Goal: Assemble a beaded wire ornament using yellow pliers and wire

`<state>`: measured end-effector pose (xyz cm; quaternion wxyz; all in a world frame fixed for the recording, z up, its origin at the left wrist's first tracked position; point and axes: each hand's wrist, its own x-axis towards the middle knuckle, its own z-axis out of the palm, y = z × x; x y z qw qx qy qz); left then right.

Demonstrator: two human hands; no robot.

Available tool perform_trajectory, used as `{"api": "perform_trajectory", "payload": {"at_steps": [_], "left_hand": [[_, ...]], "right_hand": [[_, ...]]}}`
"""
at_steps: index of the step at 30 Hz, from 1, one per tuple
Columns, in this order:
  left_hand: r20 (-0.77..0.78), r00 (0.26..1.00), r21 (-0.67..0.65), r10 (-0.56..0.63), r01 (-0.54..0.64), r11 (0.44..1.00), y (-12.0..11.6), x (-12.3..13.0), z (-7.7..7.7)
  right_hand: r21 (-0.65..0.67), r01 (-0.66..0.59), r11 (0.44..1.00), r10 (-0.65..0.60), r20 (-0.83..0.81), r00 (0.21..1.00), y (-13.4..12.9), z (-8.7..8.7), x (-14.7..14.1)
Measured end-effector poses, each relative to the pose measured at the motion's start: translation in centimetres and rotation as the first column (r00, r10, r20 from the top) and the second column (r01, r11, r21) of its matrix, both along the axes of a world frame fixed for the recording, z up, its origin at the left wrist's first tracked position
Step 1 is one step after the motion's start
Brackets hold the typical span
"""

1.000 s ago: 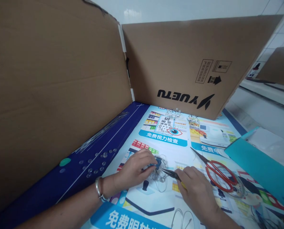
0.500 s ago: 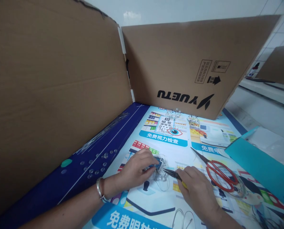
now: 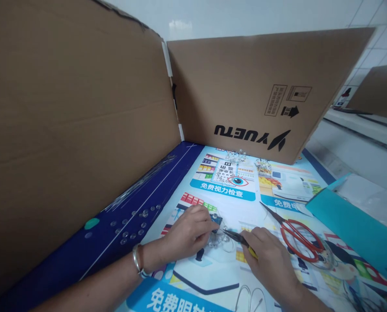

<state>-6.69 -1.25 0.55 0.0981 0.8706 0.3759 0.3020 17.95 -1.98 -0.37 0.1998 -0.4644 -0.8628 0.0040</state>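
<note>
My left hand point(image 3: 191, 227), with a silver bangle at the wrist, pinches a thin wire of a small clear-bead-and-wire piece point(image 3: 217, 239) above the printed sheet. My right hand point(image 3: 269, 258) is wrapped round yellow-handled needle-nose pliers point(image 3: 235, 236). The pliers' dark tips point left and meet the wire close to my left fingertips; whether the jaws grip it is too small to tell. Behind the left fingers, a dark blue patch point(image 3: 215, 218) shows, partly hidden.
Red-handled scissors point(image 3: 302, 240) lie right of my right hand, near a teal box point(image 3: 352, 221). Loose clear beads point(image 3: 133, 225) and straight wires point(image 3: 141, 184) lie at left. Beaded clusters point(image 3: 237, 156) sit by the cardboard wall point(image 3: 245, 78). Bent wire point(image 3: 250, 299) lies in front.
My left fingers have closed together and moved slightly right, towards the pliers' tips. The bead-and-wire piece has shifted a little beneath them. My right hand has stayed nearly still.
</note>
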Motion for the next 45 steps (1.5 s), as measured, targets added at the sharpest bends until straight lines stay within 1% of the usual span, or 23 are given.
{"api": "perform_trajectory", "payload": {"at_steps": [8,12,19,23,28,32,35,39,45], "left_hand": [[0.042,0.999,-0.001,0.003,-0.003,1.000,0.2,0.0,-0.5],[0.103,0.995,-0.009,0.000,0.001,1.000,0.2,-0.1,-0.7],[0.187,0.982,-0.062,-0.026,0.038,0.997,0.4,-0.4,0.0],[0.256,0.966,-0.116,0.026,0.004,0.993,0.4,-0.5,0.2],[0.338,0.934,-0.191,0.113,-0.049,0.980,0.6,-0.8,0.1],[0.357,0.920,-0.267,0.165,-0.069,0.961,0.7,-1.0,0.1],[0.351,0.920,-0.310,0.174,-0.061,0.949,0.8,-1.0,0.2],[0.335,0.927,-0.334,0.169,-0.051,0.941,0.9,-0.8,0.2],[0.323,0.934,-0.342,0.153,-0.036,0.939,1.0,-0.8,-0.2]], "right_hand": [[-0.046,0.026,0.999,-0.027,-0.020,0.999,0.2,-0.3,0.1],[-0.065,0.028,0.997,-0.031,-0.035,0.999,0.3,-0.5,0.3],[-0.057,0.026,0.998,-0.027,-0.020,0.999,0.5,-0.6,0.3],[-0.068,0.033,0.997,-0.033,-0.002,0.999,0.4,-0.4,0.3],[-0.041,0.032,0.999,-0.032,-0.001,0.999,0.4,-0.5,0.3],[-0.044,0.031,0.999,-0.031,0.001,1.000,0.4,-0.5,0.3],[-0.041,0.027,0.999,-0.026,0.003,1.000,0.5,-0.6,0.4],[-0.046,0.028,0.999,-0.028,-0.004,1.000,0.4,-0.4,0.3],[-0.096,0.037,0.995,-0.039,-0.021,0.999,0.2,0.0,0.2]]}}
